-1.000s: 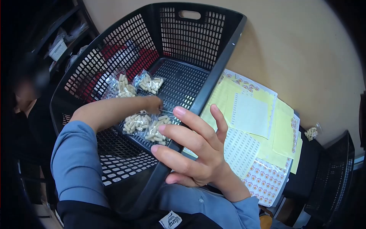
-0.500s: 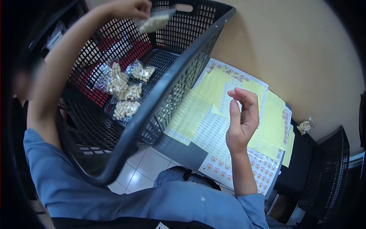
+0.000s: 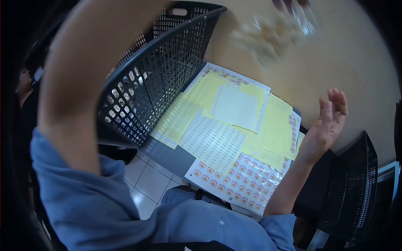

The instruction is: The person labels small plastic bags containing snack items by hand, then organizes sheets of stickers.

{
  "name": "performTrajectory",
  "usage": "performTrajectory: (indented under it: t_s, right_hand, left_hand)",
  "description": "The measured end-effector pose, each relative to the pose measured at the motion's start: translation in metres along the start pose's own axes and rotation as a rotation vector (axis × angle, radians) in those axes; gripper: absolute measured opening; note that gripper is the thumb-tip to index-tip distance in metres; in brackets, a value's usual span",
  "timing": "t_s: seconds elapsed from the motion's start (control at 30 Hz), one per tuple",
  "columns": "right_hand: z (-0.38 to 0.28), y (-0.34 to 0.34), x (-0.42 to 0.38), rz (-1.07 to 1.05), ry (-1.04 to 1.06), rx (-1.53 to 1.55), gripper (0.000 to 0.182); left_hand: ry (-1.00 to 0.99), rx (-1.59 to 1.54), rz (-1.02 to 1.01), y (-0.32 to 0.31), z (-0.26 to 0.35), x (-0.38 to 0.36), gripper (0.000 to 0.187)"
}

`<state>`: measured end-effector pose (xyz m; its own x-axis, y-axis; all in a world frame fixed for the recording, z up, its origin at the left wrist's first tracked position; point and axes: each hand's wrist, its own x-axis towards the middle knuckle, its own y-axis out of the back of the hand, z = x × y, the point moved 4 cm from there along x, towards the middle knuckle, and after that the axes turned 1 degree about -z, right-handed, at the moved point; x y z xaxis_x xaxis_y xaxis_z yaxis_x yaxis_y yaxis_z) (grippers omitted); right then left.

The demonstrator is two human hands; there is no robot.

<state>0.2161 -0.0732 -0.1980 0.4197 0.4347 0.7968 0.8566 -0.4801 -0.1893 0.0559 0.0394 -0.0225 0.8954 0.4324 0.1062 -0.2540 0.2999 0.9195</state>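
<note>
Only the fingertips of my left hand [image 3: 289,5] show at the top edge, blurred and closed on a clear plastic bag of pale capsules [image 3: 271,37]. The bag hangs in front of the beige wall and is smeared by motion. My left forearm [image 3: 98,50] rises across the left side and leaves the frame at the top. Lower right, my right hand [image 3: 324,127] is raised with nothing in it, fingers slightly bent and thumb apart. It is beside the right end of the yellow sticker sheets [image 3: 274,123].
A large black mesh basket [image 3: 167,67] stands left, with pale contents glimpsed through its holes. White sheets with round orange labels [image 3: 234,180] lie on the grey tabletop [image 3: 167,161]. Another black basket [image 3: 354,188] is at right. A person [image 3: 26,81] is at the far left.
My left hand has carried the bag of capsules from over the basket rightward to the top right. My right hand has moved right. The view has shifted, so the basket appears farther left.
</note>
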Motion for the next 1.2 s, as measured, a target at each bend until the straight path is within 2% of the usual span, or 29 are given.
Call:
performTrajectory:
  t_s: [0.03, 0.1, 0.17, 0.23, 0.37, 0.43, 0.5, 0.57, 0.6, 0.67, 0.73, 1.0, 1.2]
  right_hand:
    - [0.001, 0.006, 0.002, 0.001, -0.004, 0.003, 0.033]
    - [0.008, 0.017, 0.002, 0.044, -0.124, 0.092, 0.035]
    - [0.014, 0.024, -0.005, 0.008, -0.208, 0.196, 0.037]
    - [0.024, 0.031, -0.017, -0.02, -0.288, 0.292, 0.039]
    - [0.026, 0.029, -0.047, 0.06, -0.276, 0.306, 0.043]
    - [0.028, 0.024, -0.066, 0.03, -0.31, 0.166, 0.041]
    - [0.024, 0.014, -0.088, -0.005, -0.428, 0.234, 0.035]
    - [0.023, 0.007, -0.102, -0.06, -0.569, 0.287, 0.026]
    - [0.02, 0.003, -0.104, -0.086, -0.604, 0.331, 0.016]
    - [0.02, 0.001, -0.108, -0.138, -0.581, 0.323, 0.014]
    - [0.018, -0.005, -0.108, -0.215, -0.576, 0.313, 0.008]
    - [0.013, -0.017, -0.113, -0.252, -0.565, 0.208, 0.008]
    - [0.009, -0.025, -0.115, -0.208, -0.534, 0.184, 0.007]
  left_hand:
    - [-0.051, -0.111, -0.034, -0.023, 0.007, 0.007, 0.047]
    - [-0.075, -0.338, 0.076, -0.079, -0.007, 0.046, 0.022]
    - [-0.149, -0.421, -0.063, -0.123, 0.001, 0.051, 0.03]
    - [-0.224, -0.421, -0.036, -0.154, 0.009, 0.039, 0.024]
    - [-0.156, -0.685, 0.462, -0.207, 0.003, -0.002, 0.023]
    - [-0.078, -0.805, 0.587, -0.239, 0.002, -0.024, 0.021]
    - [0.023, -0.992, 0.697, -0.264, -0.006, -0.043, 0.011]
    - [0.055, -1.044, 0.813, -0.276, -0.007, -0.058, 0.011]
    - [0.056, -1.055, 0.798, -0.28, -0.007, -0.063, 0.011]
    - [0.066, -1.168, 0.859, -0.284, -0.01, -0.072, 0.01]
    - [0.066, -1.149, 0.859, -0.283, -0.013, -0.078, 0.01]
    - [0.05, -0.922, 0.949, -0.276, -0.023, -0.091, 0.006]
    - [0.048, -0.915, 1.001, -0.275, -0.025, -0.093, 0.006]
